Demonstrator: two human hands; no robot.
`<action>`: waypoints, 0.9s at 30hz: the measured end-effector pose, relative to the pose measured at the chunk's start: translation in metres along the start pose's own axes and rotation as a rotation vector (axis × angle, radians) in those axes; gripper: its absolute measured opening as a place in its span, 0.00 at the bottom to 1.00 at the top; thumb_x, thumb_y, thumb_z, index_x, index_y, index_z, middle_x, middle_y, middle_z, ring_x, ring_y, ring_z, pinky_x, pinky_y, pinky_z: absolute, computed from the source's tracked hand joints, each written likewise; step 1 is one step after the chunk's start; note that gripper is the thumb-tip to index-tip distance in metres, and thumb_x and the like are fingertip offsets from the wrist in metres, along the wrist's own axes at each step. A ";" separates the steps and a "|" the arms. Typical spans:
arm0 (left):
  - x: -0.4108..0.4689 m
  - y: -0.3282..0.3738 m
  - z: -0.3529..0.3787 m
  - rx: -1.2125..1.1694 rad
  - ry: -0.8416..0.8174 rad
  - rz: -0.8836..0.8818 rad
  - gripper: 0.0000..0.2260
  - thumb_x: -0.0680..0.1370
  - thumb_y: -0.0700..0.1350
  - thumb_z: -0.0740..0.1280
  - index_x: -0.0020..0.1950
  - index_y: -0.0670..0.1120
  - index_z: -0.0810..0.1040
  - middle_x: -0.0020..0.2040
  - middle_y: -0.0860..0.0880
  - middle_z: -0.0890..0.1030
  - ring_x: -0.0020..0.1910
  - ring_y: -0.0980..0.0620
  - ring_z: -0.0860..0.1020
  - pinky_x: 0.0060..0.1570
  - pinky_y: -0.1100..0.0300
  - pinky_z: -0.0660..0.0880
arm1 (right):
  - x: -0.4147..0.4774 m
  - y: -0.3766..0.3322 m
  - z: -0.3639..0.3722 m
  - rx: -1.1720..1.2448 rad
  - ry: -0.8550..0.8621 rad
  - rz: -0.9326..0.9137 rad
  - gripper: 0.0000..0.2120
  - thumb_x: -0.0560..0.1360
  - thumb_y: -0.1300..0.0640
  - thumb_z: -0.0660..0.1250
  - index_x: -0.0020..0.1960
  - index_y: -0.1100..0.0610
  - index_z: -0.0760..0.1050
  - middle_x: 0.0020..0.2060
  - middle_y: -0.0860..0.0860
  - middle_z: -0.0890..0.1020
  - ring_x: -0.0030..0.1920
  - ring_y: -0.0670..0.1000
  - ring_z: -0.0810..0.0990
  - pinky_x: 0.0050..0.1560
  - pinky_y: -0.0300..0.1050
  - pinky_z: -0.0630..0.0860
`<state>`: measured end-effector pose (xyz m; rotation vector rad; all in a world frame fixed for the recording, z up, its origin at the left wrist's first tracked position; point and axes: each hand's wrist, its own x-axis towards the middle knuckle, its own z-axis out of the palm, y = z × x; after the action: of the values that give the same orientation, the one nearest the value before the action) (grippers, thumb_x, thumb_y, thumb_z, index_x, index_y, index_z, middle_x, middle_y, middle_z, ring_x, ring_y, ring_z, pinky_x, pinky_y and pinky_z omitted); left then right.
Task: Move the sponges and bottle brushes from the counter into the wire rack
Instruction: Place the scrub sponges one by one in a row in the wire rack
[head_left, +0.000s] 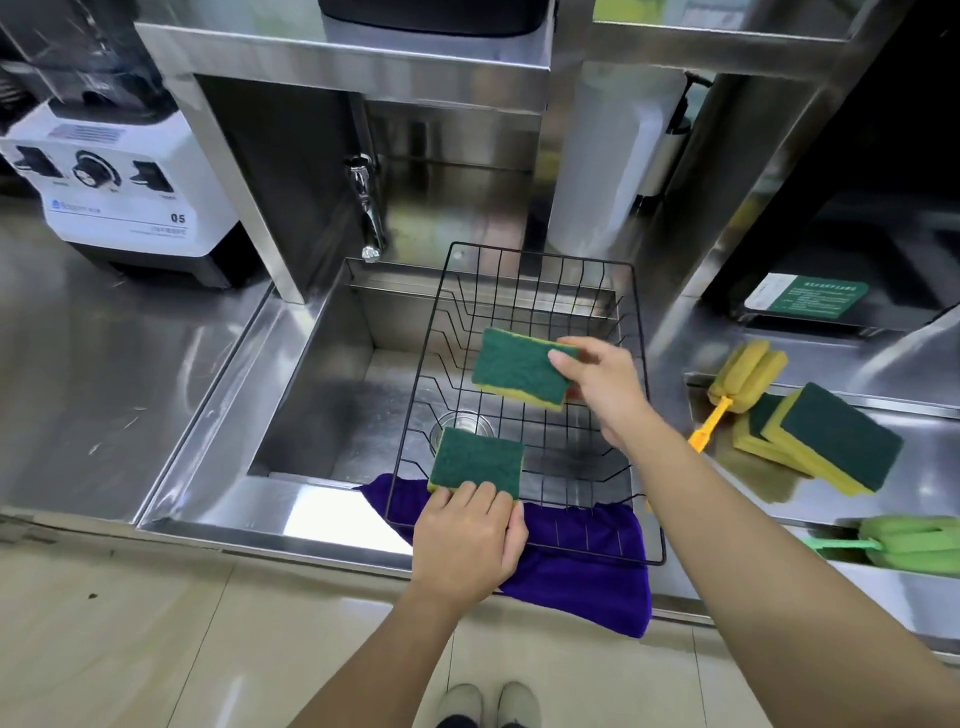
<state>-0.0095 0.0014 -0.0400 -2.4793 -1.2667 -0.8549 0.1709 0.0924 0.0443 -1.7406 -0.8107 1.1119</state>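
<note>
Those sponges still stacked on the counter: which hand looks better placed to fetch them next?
Probably the right hand. It is nearer the stacked sponges on the counter to its right, though it holds a sponge over the wire rack. The left hand is farther, gripping another sponge.

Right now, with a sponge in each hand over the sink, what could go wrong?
1. The right hand pinches its sponge only by one corner, so it might slip and land badly in the wire rack.
2. The rack sits over the open sink on a purple cloth; pushing down with the left hand and its sponge could perhaps shift it.
</note>
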 end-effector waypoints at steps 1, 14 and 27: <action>0.000 0.000 0.000 -0.002 -0.004 0.002 0.14 0.78 0.47 0.59 0.33 0.46 0.74 0.30 0.50 0.73 0.29 0.49 0.71 0.32 0.57 0.68 | 0.002 0.008 0.006 -0.007 -0.007 0.050 0.17 0.74 0.62 0.68 0.63 0.62 0.73 0.56 0.57 0.78 0.57 0.58 0.78 0.58 0.56 0.78; 0.000 0.000 0.000 -0.011 -0.004 -0.017 0.14 0.77 0.47 0.59 0.33 0.46 0.73 0.30 0.50 0.72 0.30 0.50 0.70 0.31 0.57 0.65 | 0.014 0.044 0.035 -0.179 -0.126 0.093 0.09 0.75 0.60 0.68 0.52 0.58 0.70 0.55 0.60 0.79 0.54 0.57 0.79 0.56 0.53 0.77; 0.000 0.000 -0.002 0.008 -0.034 -0.035 0.13 0.77 0.47 0.59 0.34 0.46 0.73 0.31 0.49 0.72 0.30 0.49 0.70 0.32 0.56 0.65 | 0.008 0.033 0.029 -0.599 -0.128 -0.001 0.22 0.76 0.51 0.65 0.67 0.58 0.68 0.59 0.56 0.78 0.57 0.55 0.76 0.56 0.48 0.72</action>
<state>-0.0104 0.0004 -0.0385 -2.4829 -1.3256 -0.8177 0.1497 0.0961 0.0055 -2.1630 -1.3233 1.0505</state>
